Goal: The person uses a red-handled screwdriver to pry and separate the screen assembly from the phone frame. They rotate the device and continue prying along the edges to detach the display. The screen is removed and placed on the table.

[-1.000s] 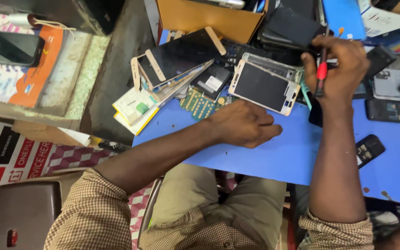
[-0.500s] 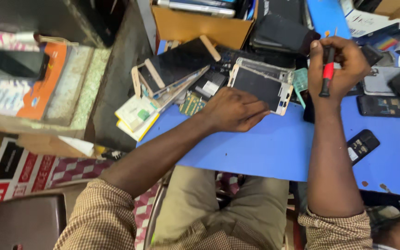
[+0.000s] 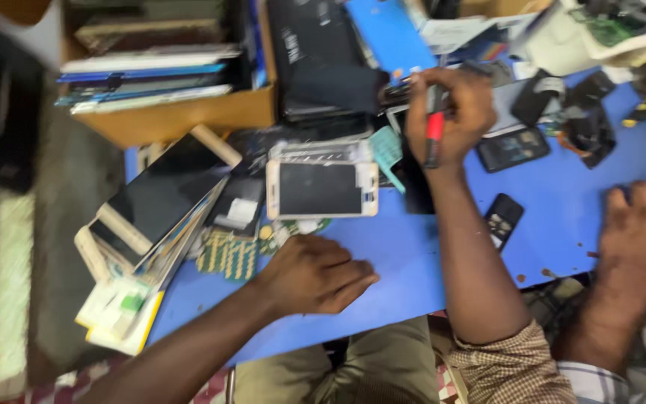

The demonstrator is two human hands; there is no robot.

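Note:
My left hand [image 3: 314, 275] rests on the blue table [image 3: 562, 202] with its fingers curled loosely and nothing in it, just below a white smartphone [image 3: 321, 188] lying face up. A green circuit board [image 3: 227, 256] lies by its wrist side. My right hand [image 3: 451, 112] is raised over the table's far part and grips a red-and-black screwdriver [image 3: 434, 129], tip pointing down. A teal part [image 3: 387, 147] lies next to it.
A cardboard box [image 3: 181, 112] with stacked flat devices stands at the back left. A dark tablet [image 3: 160, 191] leans over cards at the left edge. Small phones [image 3: 502, 218] and black parts [image 3: 586, 127] litter the right. Another person's hand [image 3: 641, 232] rests at the right edge.
The view has swung right and down. My left hand has slid off the phone area toward the table's near edge. Another person's hand has come into view at the right.

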